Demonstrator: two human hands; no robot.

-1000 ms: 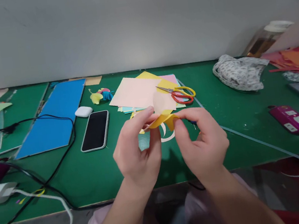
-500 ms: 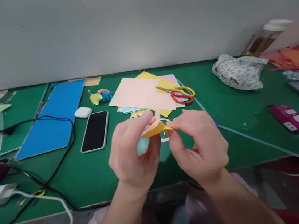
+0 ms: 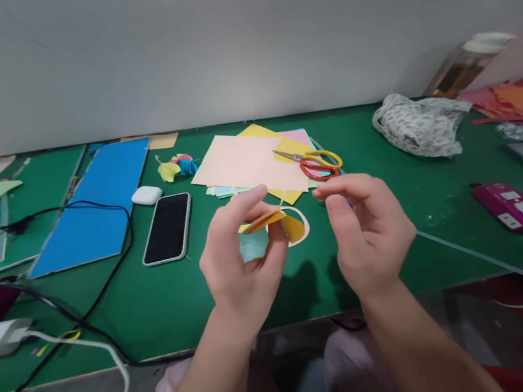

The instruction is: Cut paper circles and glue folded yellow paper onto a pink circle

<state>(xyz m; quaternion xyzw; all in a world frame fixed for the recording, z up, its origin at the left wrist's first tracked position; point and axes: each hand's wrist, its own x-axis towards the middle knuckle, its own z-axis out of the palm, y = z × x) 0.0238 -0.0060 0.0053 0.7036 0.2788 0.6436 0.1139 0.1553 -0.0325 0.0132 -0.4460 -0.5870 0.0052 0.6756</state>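
Note:
Between its thumb and fingers my left hand [image 3: 244,249] pinches a small folded yellow paper piece [image 3: 265,221] with a pale pink layer on it. To its right, apart from the paper, my right hand [image 3: 371,226] has its thumb and fingertips drawn together; whatever lies between them is too small to make out. Below the held piece, a pale ring-shaped paper scrap [image 3: 304,219] and more yellow paper show on the green table [image 3: 267,311]. Behind the hands is a stack of coloured paper [image 3: 237,160], with open scissors [image 3: 319,164] on its right part.
On the left are a phone [image 3: 168,229], a white case [image 3: 146,195], a blue board [image 3: 94,211] and cables. Small paper shapes [image 3: 178,167] lie behind the phone. A patterned cloth [image 3: 421,127], a bottle [image 3: 470,65] and a purple device [image 3: 513,206] are at the right.
My right hand has let go of the yellow paper and moved right, away from my left hand. The paper in my left hand is tilted differently, and more of the ring scrap shows.

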